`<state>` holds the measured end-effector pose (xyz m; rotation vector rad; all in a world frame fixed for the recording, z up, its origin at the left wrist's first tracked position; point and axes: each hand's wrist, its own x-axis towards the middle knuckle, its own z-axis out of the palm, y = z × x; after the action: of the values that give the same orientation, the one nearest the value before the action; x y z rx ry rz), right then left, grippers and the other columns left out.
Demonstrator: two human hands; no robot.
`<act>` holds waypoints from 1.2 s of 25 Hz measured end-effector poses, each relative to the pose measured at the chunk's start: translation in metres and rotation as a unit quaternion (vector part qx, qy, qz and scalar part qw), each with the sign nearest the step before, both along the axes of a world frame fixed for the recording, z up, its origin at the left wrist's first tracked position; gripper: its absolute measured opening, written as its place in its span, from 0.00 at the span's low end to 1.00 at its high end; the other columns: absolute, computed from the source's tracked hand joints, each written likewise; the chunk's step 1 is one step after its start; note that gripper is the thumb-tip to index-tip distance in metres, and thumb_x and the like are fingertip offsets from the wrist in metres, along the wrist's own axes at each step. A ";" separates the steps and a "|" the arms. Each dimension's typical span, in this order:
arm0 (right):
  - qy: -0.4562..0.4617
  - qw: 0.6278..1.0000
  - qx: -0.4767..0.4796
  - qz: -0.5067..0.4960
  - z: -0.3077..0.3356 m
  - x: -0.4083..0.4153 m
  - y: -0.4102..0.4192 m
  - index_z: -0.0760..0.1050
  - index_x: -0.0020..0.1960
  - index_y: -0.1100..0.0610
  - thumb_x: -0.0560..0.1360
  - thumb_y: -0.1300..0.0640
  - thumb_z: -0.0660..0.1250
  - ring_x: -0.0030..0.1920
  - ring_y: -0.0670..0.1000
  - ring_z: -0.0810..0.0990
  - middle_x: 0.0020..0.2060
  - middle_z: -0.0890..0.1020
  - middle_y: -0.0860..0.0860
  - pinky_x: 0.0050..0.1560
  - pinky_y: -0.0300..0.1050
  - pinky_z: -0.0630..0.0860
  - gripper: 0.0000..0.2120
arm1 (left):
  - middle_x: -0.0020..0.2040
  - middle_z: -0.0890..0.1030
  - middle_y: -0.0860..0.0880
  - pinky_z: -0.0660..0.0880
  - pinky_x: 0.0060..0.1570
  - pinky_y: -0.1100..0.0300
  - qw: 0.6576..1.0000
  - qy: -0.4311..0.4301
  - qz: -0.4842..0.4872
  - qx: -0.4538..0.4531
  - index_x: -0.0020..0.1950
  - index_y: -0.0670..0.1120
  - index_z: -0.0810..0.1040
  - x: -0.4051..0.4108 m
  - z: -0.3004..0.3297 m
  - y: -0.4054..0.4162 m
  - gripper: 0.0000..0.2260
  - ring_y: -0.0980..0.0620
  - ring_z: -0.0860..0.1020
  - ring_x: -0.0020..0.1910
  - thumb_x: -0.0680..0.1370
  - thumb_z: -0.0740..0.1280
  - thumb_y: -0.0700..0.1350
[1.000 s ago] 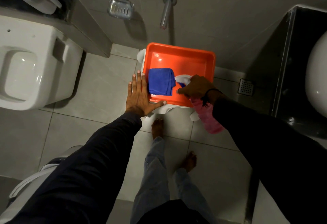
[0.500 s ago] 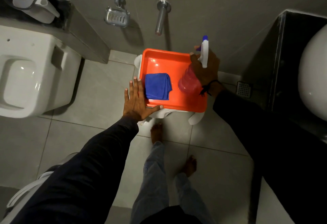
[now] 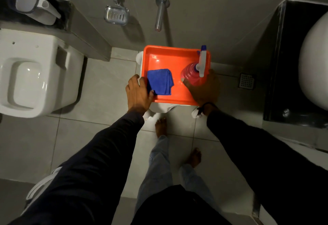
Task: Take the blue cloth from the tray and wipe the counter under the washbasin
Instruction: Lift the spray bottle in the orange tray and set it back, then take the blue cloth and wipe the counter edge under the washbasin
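Note:
A folded blue cloth lies in the left half of the orange tray. My left hand is at the tray's left rim. Its thumb rests on the cloth's near left corner and its fingers curl down over the cloth's left edge. My right hand grips the lower body of a pink spray bottle, which stands upright in the tray's right half, white trigger on top. The black counter with the white washbasin on it is at the far right.
The tray sits on a white stool. A toilet is at the left, with a jug on the ledge behind it. On the wall are a soap dish and a spout. A floor drain lies beside the counter.
My right hand has lifted the spray bottle and stood it upright in the tray's right half. My left hand went from flat on the tray's rim to curling onto the cloth's edge.

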<state>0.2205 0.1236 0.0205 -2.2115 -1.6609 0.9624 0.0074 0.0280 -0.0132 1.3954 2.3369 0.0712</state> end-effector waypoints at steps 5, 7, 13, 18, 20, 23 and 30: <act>-0.012 0.993 -0.120 -0.011 -0.018 -0.020 -0.047 0.77 0.60 0.64 0.73 0.41 0.69 0.59 0.62 0.81 0.57 0.83 0.61 0.58 0.54 0.78 0.28 | 0.60 0.81 0.38 0.82 0.58 0.45 0.994 -0.055 0.084 -0.046 0.63 0.37 0.77 0.013 0.022 0.019 0.14 0.39 0.82 0.56 0.82 0.65 0.44; 0.018 0.990 -0.133 0.050 -0.024 -0.041 -0.040 0.79 0.58 0.66 0.77 0.49 0.67 0.59 0.63 0.81 0.56 0.84 0.62 0.58 0.52 0.77 0.21 | 0.59 0.82 0.37 0.82 0.57 0.45 0.992 -0.061 0.093 -0.068 0.63 0.37 0.78 0.017 0.022 0.020 0.13 0.37 0.83 0.55 0.82 0.65 0.42; 0.046 0.985 -0.162 0.033 -0.064 -0.098 -0.004 0.75 0.63 0.65 0.75 0.50 0.71 0.63 0.62 0.78 0.62 0.80 0.61 0.58 0.51 0.76 0.24 | 0.61 0.80 0.39 0.77 0.60 0.54 0.975 -0.151 0.115 -0.113 0.64 0.37 0.74 0.034 0.002 0.049 0.14 0.42 0.80 0.59 0.82 0.67 0.43; 0.083 0.969 -0.234 -0.009 -0.092 -0.098 0.009 0.79 0.51 0.67 0.74 0.52 0.74 0.48 0.54 0.78 0.50 0.83 0.61 0.46 0.48 0.72 0.18 | 0.37 0.71 0.48 0.72 0.27 0.80 0.944 -0.270 0.140 -0.125 0.36 0.46 0.67 0.049 0.009 0.055 0.18 0.69 0.80 0.25 0.83 0.59 0.31; 0.134 0.953 -0.266 -0.048 -0.088 -0.091 0.009 0.76 0.38 0.61 0.74 0.54 0.74 0.43 0.51 0.73 0.38 0.77 0.54 0.42 0.45 0.69 0.13 | 0.49 0.79 0.38 0.81 0.48 0.69 0.935 -0.261 0.216 -0.105 0.51 0.37 0.76 0.033 0.000 0.055 0.02 0.58 0.86 0.46 0.81 0.64 0.35; 0.211 0.928 -0.283 -0.119 -0.063 -0.070 0.009 0.81 0.48 0.65 0.72 0.57 0.76 0.47 0.54 0.80 0.44 0.83 0.53 0.51 0.46 0.78 0.12 | 0.52 0.83 0.38 0.80 0.55 0.51 0.925 -0.273 0.253 -0.069 0.55 0.34 0.81 0.027 0.013 0.056 0.14 0.39 0.81 0.53 0.75 0.71 0.43; 0.345 0.873 -0.290 -0.186 0.032 0.002 -0.015 0.83 0.51 0.63 0.69 0.66 0.75 0.42 0.54 0.85 0.52 0.86 0.60 0.32 0.40 0.83 0.11 | 0.50 0.82 0.42 0.77 0.50 0.52 0.737 -0.553 0.385 -0.063 0.54 0.40 0.83 0.066 0.084 0.032 0.12 0.43 0.79 0.49 0.72 0.66 0.35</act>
<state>0.2221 0.1083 0.0529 -1.9716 -0.6419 1.9987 0.0731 0.0600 0.0708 0.0434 1.5927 0.7375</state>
